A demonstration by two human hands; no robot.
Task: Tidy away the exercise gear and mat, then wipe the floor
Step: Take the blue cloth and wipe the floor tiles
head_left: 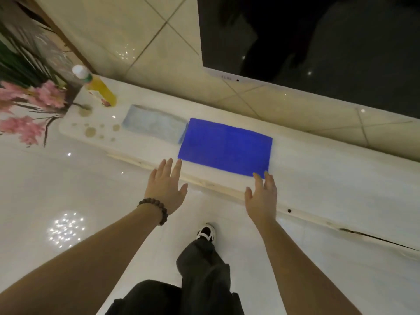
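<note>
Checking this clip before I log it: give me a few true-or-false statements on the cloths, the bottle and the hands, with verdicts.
1. The blue cloth lies spread flat on the white ledge. True.
2. The left hand grips the blue cloth. False: its fingers are straight and reach just short of the cloth's near left corner.
3. A pale grey-blue cloth lies to the left of the blue cloth. True.
4. The yellow bottle stands on the blue cloth. False: it is on the ledge, left of both cloths.
5. The right hand has a beaded bracelet on its wrist. False: the bracelet is on the left wrist.
</note>
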